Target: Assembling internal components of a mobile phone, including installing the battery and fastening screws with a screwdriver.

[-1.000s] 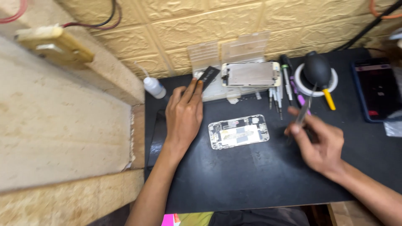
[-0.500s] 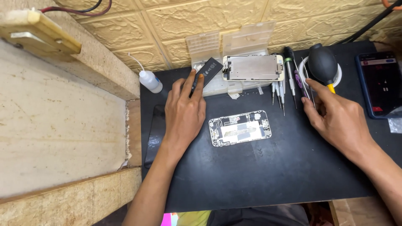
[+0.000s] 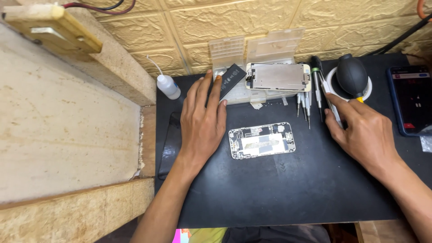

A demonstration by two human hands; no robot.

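Observation:
An opened phone body (image 3: 262,140) lies face up in the middle of the black mat (image 3: 279,193), its boards and shields showing. My left hand (image 3: 202,126) lies flat just left of it, fingers spread, with the fingertips touching a black battery (image 3: 231,77) that leans on a clear plastic parts box (image 3: 270,45). My right hand (image 3: 364,132) is at the right of the phone body, fingers curled on thin pale tweezers (image 3: 330,99) beside the row of screwdrivers (image 3: 306,105). A detached screen panel (image 3: 279,76) with a metal back rests on the box.
A black air blower (image 3: 352,74) sits in a white ring at the back right. A second phone (image 3: 411,99) with a lit screen lies at the far right. A small dropper bottle (image 3: 168,85) stands back left. A dark glass panel (image 3: 170,144) lies along the mat's left edge.
My right hand moved from beside the phone body up to the tools at the back right, with the tweezers. My left hand stayed on the battery.

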